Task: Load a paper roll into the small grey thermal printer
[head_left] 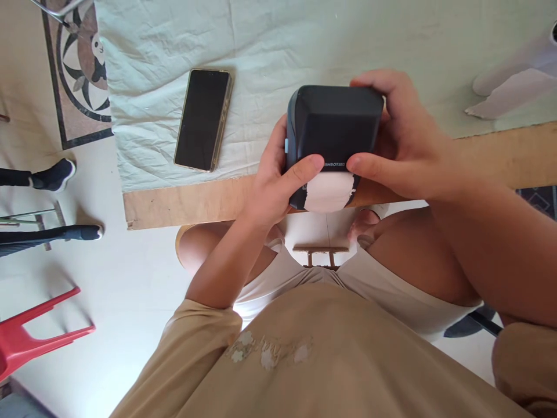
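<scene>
Between my two hands is a dark, boxy label printer, held up over the table's front edge. A strip of white label paper sticks out of its near end. My left hand wraps its left side, thumb on the top near the lettering. My right hand grips the right side, fingers along the far corner and thumb by the lettering. The fingers beneath the printer are hidden. A light blue button shows on the printer's left side.
A smartphone lies screen up on the pale green tablecloth. A white paper roll is at the right. The table's wooden edge runs in front of me. A red plastic stool and another person's feet are at the left.
</scene>
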The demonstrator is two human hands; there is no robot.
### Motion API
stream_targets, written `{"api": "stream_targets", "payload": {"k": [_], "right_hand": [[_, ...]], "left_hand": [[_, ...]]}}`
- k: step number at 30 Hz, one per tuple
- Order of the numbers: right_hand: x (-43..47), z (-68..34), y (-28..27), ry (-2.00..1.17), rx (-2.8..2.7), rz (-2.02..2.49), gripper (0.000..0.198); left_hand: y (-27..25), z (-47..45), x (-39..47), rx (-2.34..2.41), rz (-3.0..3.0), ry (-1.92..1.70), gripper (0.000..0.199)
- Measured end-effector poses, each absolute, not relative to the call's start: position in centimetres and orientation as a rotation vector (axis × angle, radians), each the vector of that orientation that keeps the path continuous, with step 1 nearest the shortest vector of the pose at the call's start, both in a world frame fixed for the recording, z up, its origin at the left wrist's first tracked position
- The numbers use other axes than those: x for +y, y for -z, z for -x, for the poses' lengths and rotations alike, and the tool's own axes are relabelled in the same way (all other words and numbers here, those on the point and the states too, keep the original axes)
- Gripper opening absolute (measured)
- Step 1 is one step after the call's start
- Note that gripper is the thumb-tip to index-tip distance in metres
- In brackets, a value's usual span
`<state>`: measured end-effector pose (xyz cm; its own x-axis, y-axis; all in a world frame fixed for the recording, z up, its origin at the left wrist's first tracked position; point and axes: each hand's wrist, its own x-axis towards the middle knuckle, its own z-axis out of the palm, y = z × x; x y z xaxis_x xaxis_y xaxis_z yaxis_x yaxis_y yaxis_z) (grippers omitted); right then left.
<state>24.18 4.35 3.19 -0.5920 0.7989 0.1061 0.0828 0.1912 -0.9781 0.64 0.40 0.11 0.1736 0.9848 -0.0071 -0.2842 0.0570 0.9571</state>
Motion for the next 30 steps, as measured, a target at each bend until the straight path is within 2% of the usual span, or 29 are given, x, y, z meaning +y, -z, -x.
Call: {"api": "stream_targets", "payload": {"k": [4, 9, 15, 19, 22, 26, 30], "right_hand": [[4.0, -24.2, -3.4, -1.401, -1.873, 0.873, 0.08], [3.8, -24.5, -3.3, -1.342, -1.891, 0.968, 0.084], [3.5, -25.4, -4.4, -1.215, -1.893, 1.01, 0.07], [3.8, -25.7, -4.8, -1.206, -2.012, 0.941, 0.083], [4.0, -25.9, -4.5, -0.981, -2.106, 0.887, 0.084], [4.1, -25.9, -4.5, -0.623, -2.118, 0.876, 0.073], [4.3, -25.9, -5.0, -0.617, -2.196, 0.866, 0.074]], "left_hand": [[1.2, -0.1, 0.8, 0.877, -1.046, -1.193, 0.087], [0.8, -0.2, 0.5, 0.835, -1.1, -1.22, 0.089], [-0.3, -1.3, 0.5, 0.842, -1.024, -1.271, 0.07], [0.1, -1.4, 0.6, 0.779, -1.082, -1.345, 0.076], [-0.1, -1.3, 0.6, 0.892, -1.058, -1.31, 0.074], [-0.2, -0.9, 0.8, 0.858, -1.083, -1.271, 0.079], [0.2, -0.9, 0.7, 0.773, -1.065, -1.343, 0.076]]}}
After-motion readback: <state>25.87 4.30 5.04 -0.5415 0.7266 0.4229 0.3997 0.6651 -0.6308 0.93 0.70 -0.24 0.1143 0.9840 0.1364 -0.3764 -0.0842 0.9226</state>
